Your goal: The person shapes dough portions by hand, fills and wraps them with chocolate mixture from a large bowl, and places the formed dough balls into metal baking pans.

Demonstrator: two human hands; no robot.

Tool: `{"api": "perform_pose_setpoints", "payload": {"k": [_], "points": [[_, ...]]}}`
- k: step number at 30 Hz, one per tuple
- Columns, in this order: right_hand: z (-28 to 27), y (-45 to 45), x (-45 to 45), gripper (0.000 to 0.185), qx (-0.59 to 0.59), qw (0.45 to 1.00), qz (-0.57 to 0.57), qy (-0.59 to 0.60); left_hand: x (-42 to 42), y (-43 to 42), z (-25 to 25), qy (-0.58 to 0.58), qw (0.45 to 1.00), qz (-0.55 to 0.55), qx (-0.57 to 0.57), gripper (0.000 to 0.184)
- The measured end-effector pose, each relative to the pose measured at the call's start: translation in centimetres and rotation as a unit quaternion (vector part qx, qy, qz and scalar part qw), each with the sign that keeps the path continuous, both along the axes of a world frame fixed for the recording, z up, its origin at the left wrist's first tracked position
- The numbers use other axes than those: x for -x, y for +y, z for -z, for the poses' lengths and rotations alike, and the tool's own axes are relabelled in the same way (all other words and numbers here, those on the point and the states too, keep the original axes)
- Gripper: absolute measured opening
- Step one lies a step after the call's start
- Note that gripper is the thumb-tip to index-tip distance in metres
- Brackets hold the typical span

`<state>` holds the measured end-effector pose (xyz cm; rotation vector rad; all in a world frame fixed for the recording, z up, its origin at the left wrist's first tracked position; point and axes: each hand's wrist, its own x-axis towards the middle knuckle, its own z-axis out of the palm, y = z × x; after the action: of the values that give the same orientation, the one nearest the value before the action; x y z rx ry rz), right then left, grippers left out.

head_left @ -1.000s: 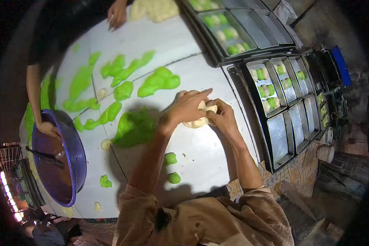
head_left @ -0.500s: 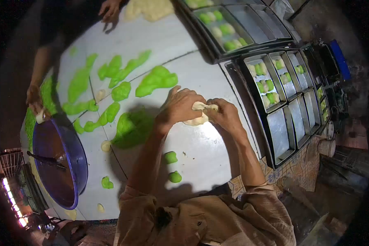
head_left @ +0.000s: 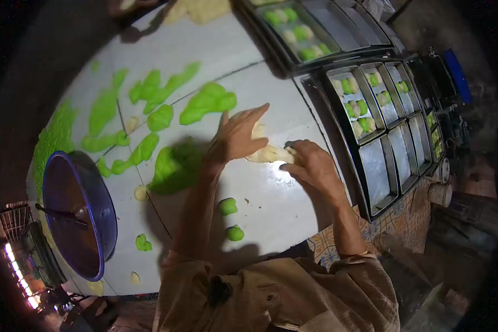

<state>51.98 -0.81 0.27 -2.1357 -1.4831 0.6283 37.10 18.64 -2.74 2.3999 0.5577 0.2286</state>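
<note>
A pale piece of dough (head_left: 267,154) lies stretched on the white tiled table between my two hands. My left hand (head_left: 240,137) rests against its left side, palm down, fingers extended and apart. At the dough's right end, my right hand (head_left: 314,165) pinches it between thumb and curled fingers. Left of my left hand is a large green dough mass (head_left: 174,166), partly shadowed by my forearm. Below it on the table sit two small green dough pieces, an upper one (head_left: 228,206) and a lower one (head_left: 235,233).
Metal pans (head_left: 377,171) stand in racks along the right, several holding green and pale dough balls. A purple basin (head_left: 109,221) with brown liquid and a dark stick stands at the left. More green dough (head_left: 209,103) spreads across the table. Pale dough (head_left: 205,10) lies at the far edge.
My left hand has let go of the dough and straightened its fingers. The dough is drawn out longer toward my right hand. Another person's hand has left the basin's rim.
</note>
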Motion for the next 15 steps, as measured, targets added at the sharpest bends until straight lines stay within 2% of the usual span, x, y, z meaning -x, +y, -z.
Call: {"api": "perform_pose_setpoints", "payload": {"k": [1, 2, 3, 5, 6, 7, 9, 10, 12, 13, 15], "points": [[1.3, 0.1, 0.5, 0.041, -0.043, 0.999, -0.011, -0.029, 0.1, -0.4, -0.1, 0.002, 1.0, 0.009, 0.017, 0.078], [1.1, 0.2, 0.7, 0.037, -0.034, 0.999, -0.003, -0.033, 0.0, -0.7, -0.6, 0.034, 0.999, 0.015, 0.011, 0.088], [0.8, 0.4, 0.8, 0.033, -0.024, 0.999, 0.004, -0.036, 0.0, -1.3, -0.9, 0.028, 0.999, 0.01, -0.043, 0.088], [0.5, 0.4, 0.7, 0.03, 0.009, 0.982, 0.099, 0.158, 0.2, -2.9, -1.4, 0.02, 0.988, -0.004, -0.151, 0.088], [0.4, 0.5, 0.7, 0.029, 0.028, 0.957, 0.143, 0.252, 0.3, -3.6, -2.5, 0.035, 0.99, 0.017, -0.134, 0.081], [0.9, 0.6, 0.9, 0.028, -0.027, 0.893, 0.198, 0.404, 0.4, -3.9, -2.2, 0.04, 0.99, 0.028, -0.129, 0.077], [1.0, 1.0, 1.7, 0.027, -0.137, 0.803, 0.228, 0.533, 0.1, -4.5, -1.4, 0.045, 0.99, 0.057, -0.118, 0.07], [1.3, 1.1, 1.6, 0.028, -0.122, 0.825, 0.211, 0.51, -0.2, -4.7, -1.2, 0.043, 0.992, 0.045, -0.108, 0.059], [1.7, 1.4, 1.3, 0.03, -0.095, 0.865, 0.176, 0.461, -0.2, -4.9, -0.4, 0.013, 0.99, 0.037, -0.132, 0.053], [1.4, 1.1, 1.1, 0.031, -0.049, 0.859, 0.178, 0.477, -0.1, -5.0, -0.1, 0.0, 0.989, 0.033, -0.143, 0.05], [2.0, 1.1, 1.3, 0.034, -0.049, 0.908, 0.183, 0.373, -0.1, -5.3, -0.9, -0.013, 0.988, 0.033, -0.153, 0.049]]}}
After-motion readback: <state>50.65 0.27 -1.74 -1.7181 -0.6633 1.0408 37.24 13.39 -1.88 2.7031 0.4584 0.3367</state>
